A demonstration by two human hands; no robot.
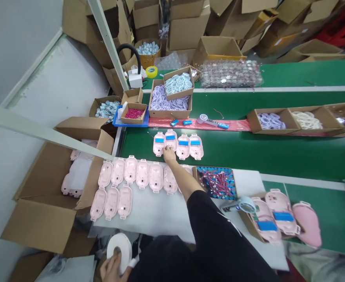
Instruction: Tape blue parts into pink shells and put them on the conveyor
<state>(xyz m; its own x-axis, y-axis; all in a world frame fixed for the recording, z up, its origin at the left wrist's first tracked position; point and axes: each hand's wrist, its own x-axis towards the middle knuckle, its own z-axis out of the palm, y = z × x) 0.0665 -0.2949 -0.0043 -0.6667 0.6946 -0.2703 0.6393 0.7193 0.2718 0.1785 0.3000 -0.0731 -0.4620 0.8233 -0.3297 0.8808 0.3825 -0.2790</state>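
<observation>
Pink plastic casing [171, 140] (oval, blue-labelled) beneath the right hand [169, 154]

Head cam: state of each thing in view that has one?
Right hand: resting on a pink plastic casing.
Left hand: gripping a white roll.
Pink casings on the green belt: blue strip on each.
Pink casings on the white sheet: no blue strip.
Cardboard carton: flaps open.

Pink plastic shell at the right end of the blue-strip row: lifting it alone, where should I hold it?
Pinch the shell by its long right rim, from the right: it lies flat, and its left side sits close to the next shell.
</observation>
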